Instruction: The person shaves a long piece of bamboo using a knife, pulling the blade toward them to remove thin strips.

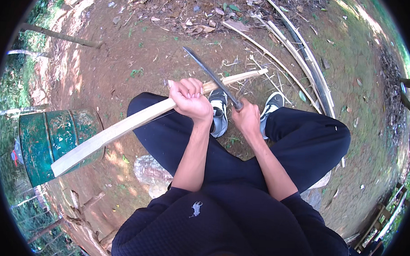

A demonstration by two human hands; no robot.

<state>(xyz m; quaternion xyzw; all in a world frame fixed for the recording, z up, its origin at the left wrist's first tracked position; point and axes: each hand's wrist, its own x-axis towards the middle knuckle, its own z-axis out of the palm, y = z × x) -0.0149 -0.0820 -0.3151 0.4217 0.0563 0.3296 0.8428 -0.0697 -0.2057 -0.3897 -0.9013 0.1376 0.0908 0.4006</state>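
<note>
My left hand (190, 98) is wrapped around a long pale strip of split wood (123, 127). The strip slants from the lower left, past my left knee, to its narrower far end beyond my shoes. In my right hand (248, 117) is the handle of a long dark-bladed machete (202, 66), its blade pointing up and to the left. The blade crosses over the strip just right of my left hand; whether it touches the wood I cannot tell. My right fingers are partly hidden behind the back of the hand.
Several long split strips (302, 54) lie on the dirt at the far right. Thin shavings (270, 76) are scattered beyond my shoes (219, 111). A worn green metal drum (55, 138) stands at the left. Dry branches (86, 223) lie at the lower left, and stones (151, 171) sit by my legs.
</note>
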